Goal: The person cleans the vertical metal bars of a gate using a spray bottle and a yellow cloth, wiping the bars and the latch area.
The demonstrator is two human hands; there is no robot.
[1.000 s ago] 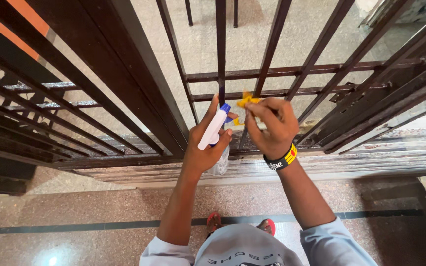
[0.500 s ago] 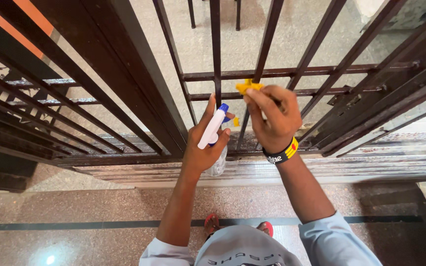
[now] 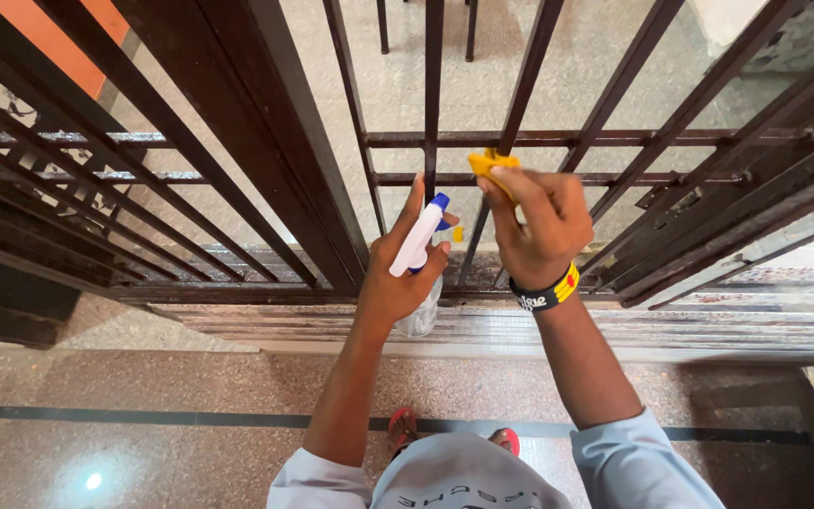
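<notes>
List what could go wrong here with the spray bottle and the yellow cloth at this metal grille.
1. The right hand pinches the yellow cloth by a small bunch against a bar of the grille; it could slip through the gap to the far floor.
2. The left hand aims the spray bottle close to the right hand, so spray may wet those fingers rather than the bar.

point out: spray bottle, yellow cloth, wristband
spray bottle point(image 3: 416, 247), head view, on its white spray head, held in the left hand.
yellow cloth point(image 3: 488, 162), head view, on the bunched part above the right hand's fingers.
wristband point(image 3: 546, 290), head view, on its black band at the right wrist.
</notes>
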